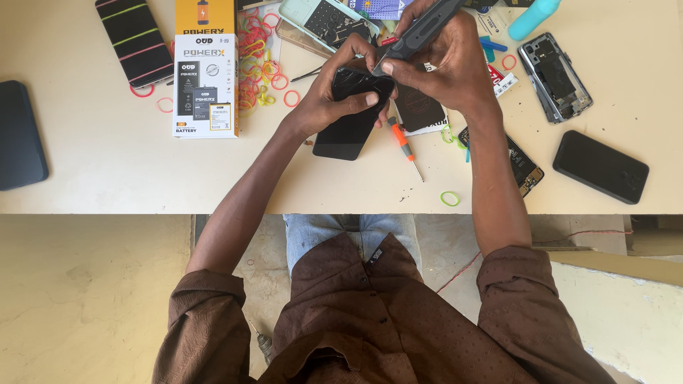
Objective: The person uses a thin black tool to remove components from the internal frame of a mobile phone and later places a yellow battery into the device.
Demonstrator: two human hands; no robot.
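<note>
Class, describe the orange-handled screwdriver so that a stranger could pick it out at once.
Start at the cream table, then find the black phone gripped by the left hand. Just right of it lies a small screwdriver, the only tool with an orange handle.

Black phone (350, 117) in the left hand (334, 96); dark grey driver (420, 30) in the right hand (441, 64); orange-handled screwdriver (404, 144) just below them.

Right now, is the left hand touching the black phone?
Touching. The head view shows the left hand wrapped around the black phone, thumb lying across its face while the right hand holds a grey tool.
</note>
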